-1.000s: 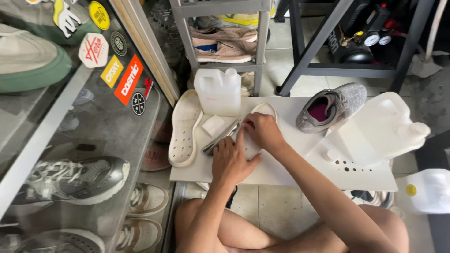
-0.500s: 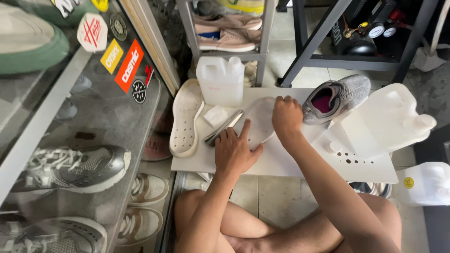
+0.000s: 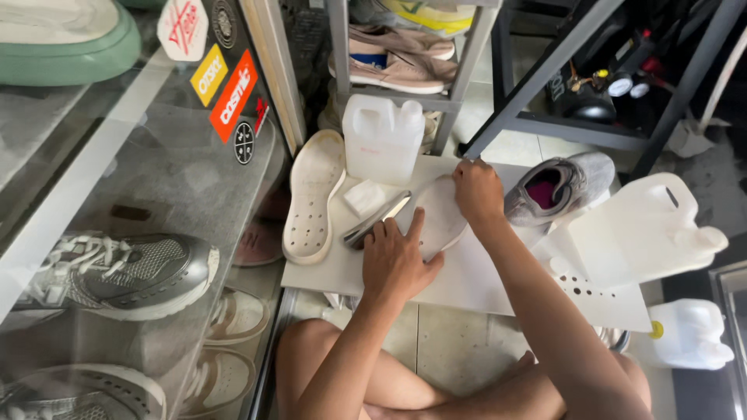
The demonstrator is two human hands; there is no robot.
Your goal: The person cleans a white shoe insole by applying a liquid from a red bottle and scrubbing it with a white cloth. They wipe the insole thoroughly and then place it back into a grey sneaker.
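Head view: the person sits cross-legged on the floor at a low white worktop [image 3: 467, 280]. The left hand [image 3: 397, 260] lies flat and open, pressing down on a white insole [image 3: 440, 218], with a metal tool [image 3: 377, 219] by its fingers. The right hand [image 3: 476, 187] pinches the insole's far edge, its grip closed on it. The insole lies mid-worktop, between a second insole [image 3: 313, 194] and a grey shoe [image 3: 560, 187]. It looks like the insole is being held steady for work. Next, the flat hand should keep it from sliding.
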